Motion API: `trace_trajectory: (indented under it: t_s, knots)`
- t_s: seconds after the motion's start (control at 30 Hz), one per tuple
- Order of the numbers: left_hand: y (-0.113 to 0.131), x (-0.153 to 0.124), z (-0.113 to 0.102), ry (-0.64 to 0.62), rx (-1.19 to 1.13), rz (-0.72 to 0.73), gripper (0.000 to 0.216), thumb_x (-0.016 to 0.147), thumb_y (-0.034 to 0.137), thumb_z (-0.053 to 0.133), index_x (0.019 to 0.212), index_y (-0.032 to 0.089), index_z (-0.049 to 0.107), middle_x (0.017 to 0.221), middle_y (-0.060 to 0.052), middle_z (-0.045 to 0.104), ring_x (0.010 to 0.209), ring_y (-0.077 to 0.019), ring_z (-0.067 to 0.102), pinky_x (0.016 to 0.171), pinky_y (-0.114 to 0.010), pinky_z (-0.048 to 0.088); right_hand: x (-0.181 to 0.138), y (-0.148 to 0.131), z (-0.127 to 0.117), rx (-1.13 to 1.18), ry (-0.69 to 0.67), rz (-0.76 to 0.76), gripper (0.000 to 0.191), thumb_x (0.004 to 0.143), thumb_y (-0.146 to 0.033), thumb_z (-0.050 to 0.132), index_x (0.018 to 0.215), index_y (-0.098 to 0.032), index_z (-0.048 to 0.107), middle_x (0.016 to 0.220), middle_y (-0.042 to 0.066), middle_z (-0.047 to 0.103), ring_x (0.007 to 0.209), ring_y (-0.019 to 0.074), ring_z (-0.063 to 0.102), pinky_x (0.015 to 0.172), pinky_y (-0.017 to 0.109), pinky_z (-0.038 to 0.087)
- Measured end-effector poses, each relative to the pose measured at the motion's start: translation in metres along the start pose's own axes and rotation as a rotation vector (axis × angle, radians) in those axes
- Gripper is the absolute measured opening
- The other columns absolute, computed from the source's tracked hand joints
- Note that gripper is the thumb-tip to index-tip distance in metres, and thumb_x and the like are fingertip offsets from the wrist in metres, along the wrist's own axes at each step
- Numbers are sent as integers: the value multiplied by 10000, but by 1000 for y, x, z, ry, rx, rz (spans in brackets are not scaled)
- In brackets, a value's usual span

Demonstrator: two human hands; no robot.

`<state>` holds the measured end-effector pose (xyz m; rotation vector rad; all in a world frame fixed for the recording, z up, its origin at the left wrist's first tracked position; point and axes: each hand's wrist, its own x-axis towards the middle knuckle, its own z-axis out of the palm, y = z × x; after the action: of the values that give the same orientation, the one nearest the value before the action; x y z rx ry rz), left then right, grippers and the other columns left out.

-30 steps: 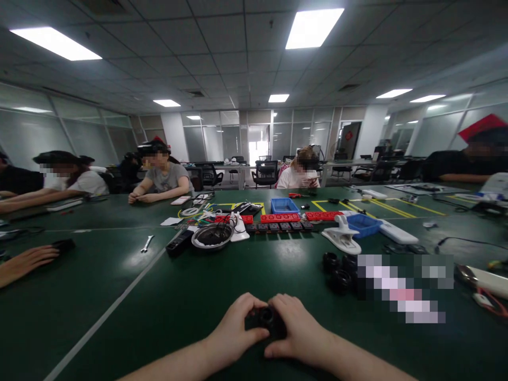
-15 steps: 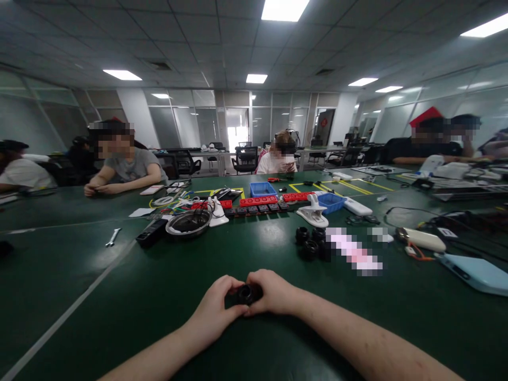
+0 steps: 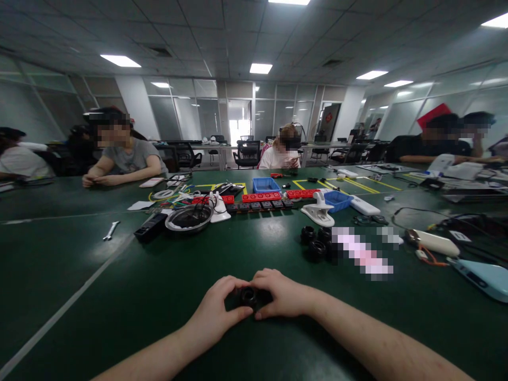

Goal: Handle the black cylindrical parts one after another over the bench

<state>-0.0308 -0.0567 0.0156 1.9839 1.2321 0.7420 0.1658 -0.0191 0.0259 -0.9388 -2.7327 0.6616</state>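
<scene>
A small black ring-shaped part [image 3: 248,297] with a round hole facing up is held low over the green table, or on it; I cannot tell which. From its left side, my left hand [image 3: 220,301] grips it between thumb and fingertips. My right hand [image 3: 283,293] curves around its right side, fingertips at the top edge and thumb near the lower edge. The space inside the right hand is dark, so its contact there is partly hidden. Several similar black round parts [image 3: 317,248] stand together farther out, to the right of my hands.
Ahead lie a metal bowl [image 3: 189,219], a white clamp base [image 3: 318,210], red strips [image 3: 262,197] and blue trays [image 3: 265,184]. A wrench [image 3: 111,230] is at left; a light-blue case [image 3: 482,278] and a cream power bank [image 3: 434,242] are at right. Other people sit around the table.
The thumbs, which met before, are now slightly apart, and the right thumb has moved a little to the right. More of the black part shows. The view has shifted slightly.
</scene>
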Motion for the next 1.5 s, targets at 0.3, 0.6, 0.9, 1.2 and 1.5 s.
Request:
trace_trajectory:
  t_s: [0.3, 0.6, 0.9, 1.2, 1.5]
  knots:
    - [3, 0, 3, 62, 113, -62, 226, 674, 247, 679, 884, 193, 616, 833, -18, 579, 787, -216, 537, 681, -303, 424, 7, -10, 18, -144, 115, 158, 360, 618, -473, 728, 727, -158, 593, 682, 3, 578, 671, 177, 518, 619, 277, 369]
    - [6, -1, -6, -59, 88, 93, 301, 721, 160, 634, 1013, 224, 599, 918, -17, 578, 880, -203, 527, 776, -299, 410, 2, -11, 9, -56, 84, 46, 491, 603, -444, 750, 973, -169, 580, 900, 33, 578, 831, 201, 518, 724, 295, 392]
    - [7, -4, -6, -96, 107, 79, 315, 712, 136, 669, 1008, 228, 615, 887, -6, 576, 846, -186, 527, 745, -271, 404, 3, -7, 13, -72, 54, 125, 324, 619, -412, 741, 750, -163, 579, 708, -18, 566, 659, 138, 521, 533, 203, 361]
    - [3, -2, -7, -67, 120, 105, 333, 726, 119, 650, 1041, 215, 597, 920, -17, 587, 879, -195, 524, 797, -295, 390, 1, -25, 15, -175, 146, 184, 495, 584, -548, 712, 856, -155, 585, 834, 52, 599, 779, 230, 523, 713, 348, 372]
    - [-2, -2, -13, -149, 69, 128, 373, 665, 133, 733, 1003, 251, 627, 857, 19, 582, 818, -167, 535, 717, -239, 389, -2, -3, 3, 52, -20, 20, 301, 592, -245, 796, 826, -177, 619, 786, -27, 584, 788, 154, 516, 714, 245, 369]
